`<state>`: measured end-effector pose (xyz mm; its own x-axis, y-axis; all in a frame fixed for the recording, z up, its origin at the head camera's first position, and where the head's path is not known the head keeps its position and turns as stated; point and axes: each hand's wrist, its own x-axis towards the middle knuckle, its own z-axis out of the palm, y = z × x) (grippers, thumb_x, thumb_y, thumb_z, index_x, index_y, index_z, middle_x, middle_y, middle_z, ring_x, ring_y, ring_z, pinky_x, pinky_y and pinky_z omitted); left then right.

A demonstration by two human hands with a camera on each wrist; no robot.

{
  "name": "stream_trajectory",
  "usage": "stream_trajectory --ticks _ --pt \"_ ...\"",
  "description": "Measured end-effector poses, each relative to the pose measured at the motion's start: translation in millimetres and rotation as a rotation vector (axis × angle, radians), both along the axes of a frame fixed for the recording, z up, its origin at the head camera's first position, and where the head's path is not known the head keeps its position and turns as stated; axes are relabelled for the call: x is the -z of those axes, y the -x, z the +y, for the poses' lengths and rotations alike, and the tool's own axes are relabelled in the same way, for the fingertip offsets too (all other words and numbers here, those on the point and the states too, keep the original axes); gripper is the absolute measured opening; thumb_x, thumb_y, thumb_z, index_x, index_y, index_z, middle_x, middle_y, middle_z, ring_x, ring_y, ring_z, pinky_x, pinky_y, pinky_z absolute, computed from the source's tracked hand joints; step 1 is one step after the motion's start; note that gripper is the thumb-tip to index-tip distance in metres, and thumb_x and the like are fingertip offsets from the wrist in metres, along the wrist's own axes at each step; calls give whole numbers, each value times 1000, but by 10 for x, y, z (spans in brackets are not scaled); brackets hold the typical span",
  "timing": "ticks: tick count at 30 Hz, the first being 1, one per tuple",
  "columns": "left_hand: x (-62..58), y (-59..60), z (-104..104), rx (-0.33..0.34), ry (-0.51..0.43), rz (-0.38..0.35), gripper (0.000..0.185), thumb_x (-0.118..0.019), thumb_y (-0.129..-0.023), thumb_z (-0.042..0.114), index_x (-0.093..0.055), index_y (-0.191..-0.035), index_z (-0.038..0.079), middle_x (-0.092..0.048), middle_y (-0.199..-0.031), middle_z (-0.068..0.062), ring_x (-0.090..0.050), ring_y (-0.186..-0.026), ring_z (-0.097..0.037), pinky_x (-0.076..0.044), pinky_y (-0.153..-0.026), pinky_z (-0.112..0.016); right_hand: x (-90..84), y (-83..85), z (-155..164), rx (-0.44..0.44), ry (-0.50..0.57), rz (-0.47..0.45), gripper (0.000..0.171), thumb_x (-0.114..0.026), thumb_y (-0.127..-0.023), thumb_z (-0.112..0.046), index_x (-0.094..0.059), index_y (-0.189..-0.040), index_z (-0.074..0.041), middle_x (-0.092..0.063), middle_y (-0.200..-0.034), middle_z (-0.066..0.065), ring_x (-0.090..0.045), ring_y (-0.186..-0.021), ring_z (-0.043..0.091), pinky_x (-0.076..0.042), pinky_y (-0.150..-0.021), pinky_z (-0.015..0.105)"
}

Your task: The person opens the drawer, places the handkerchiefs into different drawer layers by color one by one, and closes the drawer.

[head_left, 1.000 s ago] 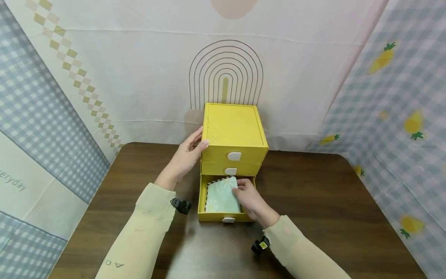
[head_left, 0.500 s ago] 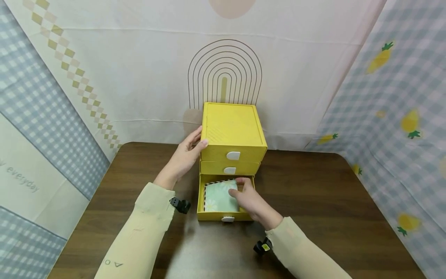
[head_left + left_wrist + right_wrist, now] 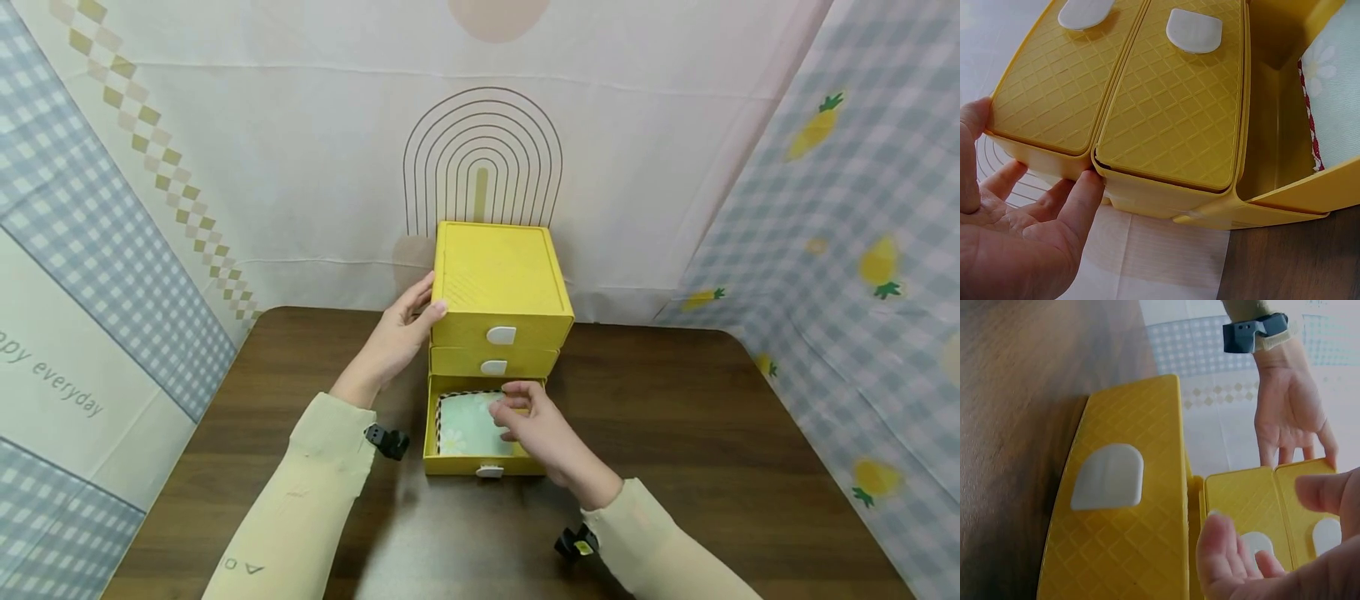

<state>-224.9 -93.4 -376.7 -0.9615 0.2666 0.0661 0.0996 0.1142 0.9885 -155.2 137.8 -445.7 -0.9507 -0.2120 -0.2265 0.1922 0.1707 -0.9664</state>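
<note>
A yellow cabinet of three stacked drawers [image 3: 498, 267] stands at the table's back. Its bottom drawer [image 3: 453, 465] is pulled out. Inside it lies a folded mint-green cloth [image 3: 461, 425] with a daisy print and a twisted, two-tone trim. My left hand [image 3: 393, 342] rests against the cabinet's left side, thumb at the upper front edge; in the left wrist view its fingers reach along the side. Over the drawer's right part hovers my right hand [image 3: 543, 429], fingers loosely bent and holding nothing. It covers part of the cloth in the head view. Both upper drawers [image 3: 1172, 106] are closed.
The cabinet stands on a dark wooden table [image 3: 675, 433]. A white printed cloth [image 3: 315, 167] hangs right behind it. Checked fabric [image 3: 847, 250] hangs on the right, with more on the left. Each wrist wears a small black camera [image 3: 387, 442].
My right hand has let go of the cloth's right part and lifted slightly. The cloth, raised at its far corner before, now lies flatter in the drawer. The left hand stays put.
</note>
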Motion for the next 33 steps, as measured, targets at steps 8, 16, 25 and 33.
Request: stream_trajectory --ticks 8,16,25,33 --pt "22 5 0 -1 -7 0 63 -54 -100 34 -24 -155 28 -28 -155 -5 -35 -136 -26 -33 -108 -48 -39 -117 -12 -103 68 -84 62 -63 -92 -47 -45 -128 0 -62 -113 23 -64 -93 35 -55 -79 42" --pt "21 -4 2 -5 -3 9 62 -54 -100 33 -25 -155 27 -29 -155 -5 -35 -135 -26 -33 -108 -47 10 -312 -46 -177 118 -189 52 -59 -95 -46 -53 -115 2 -66 -100 19 -68 -82 26 -57 -73 37" --pt "15 -13 2 -2 0 14 63 -54 -100 34 -24 -155 27 -29 -155 -5 -34 -136 -26 -33 -108 -47 140 -426 17 -229 119 -240 59 -57 -94 -50 -57 -111 7 -67 -98 17 -67 -79 22 -57 -72 36" --pt "14 -10 -1 0 0 9 63 -54 -100 35 -23 -155 28 -28 -155 -4 -34 -136 -25 -32 -109 -47 296 -445 152 -325 115 -348 64 -55 -95 -51 -59 -116 9 -68 -96 14 -67 -80 20 -57 -72 35"
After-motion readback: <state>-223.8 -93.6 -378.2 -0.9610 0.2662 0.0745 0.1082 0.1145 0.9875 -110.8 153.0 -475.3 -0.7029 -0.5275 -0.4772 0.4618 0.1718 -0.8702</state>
